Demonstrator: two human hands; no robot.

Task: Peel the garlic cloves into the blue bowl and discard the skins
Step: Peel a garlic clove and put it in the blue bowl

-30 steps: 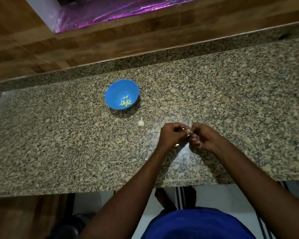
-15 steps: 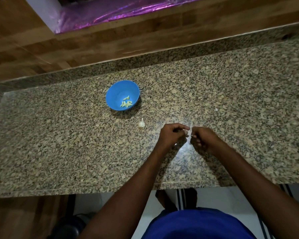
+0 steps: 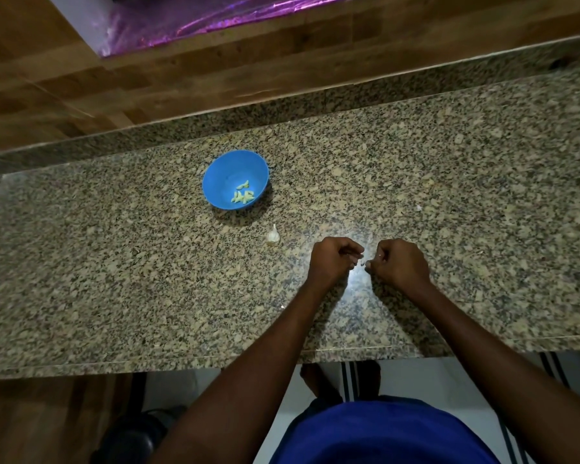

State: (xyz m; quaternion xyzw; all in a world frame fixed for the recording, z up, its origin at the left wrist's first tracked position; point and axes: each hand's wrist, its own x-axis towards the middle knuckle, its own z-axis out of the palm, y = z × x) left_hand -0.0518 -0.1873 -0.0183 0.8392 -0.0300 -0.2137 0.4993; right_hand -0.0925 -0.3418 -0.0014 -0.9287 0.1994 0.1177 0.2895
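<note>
Looking along the counter: speckled granite worktop (image 3: 114,279), wooden wall boards behind it.
Blue bowl (image 3: 221,175): sits left of centre, several peeled cloves (image 3: 242,195) lying inside.
Garlic head (image 3: 273,235): unpeeled, on the stone just below the bowl, apart from both hands.
Left hand (image 3: 332,259): fingers curled, thumb to fingertips.
Right hand (image 3: 399,262): curled likewise, close beside the left without touching; something tiny and pale seems pinched between them, too small to name.
White scrap (image 3: 418,207): alone farther right.
</note>
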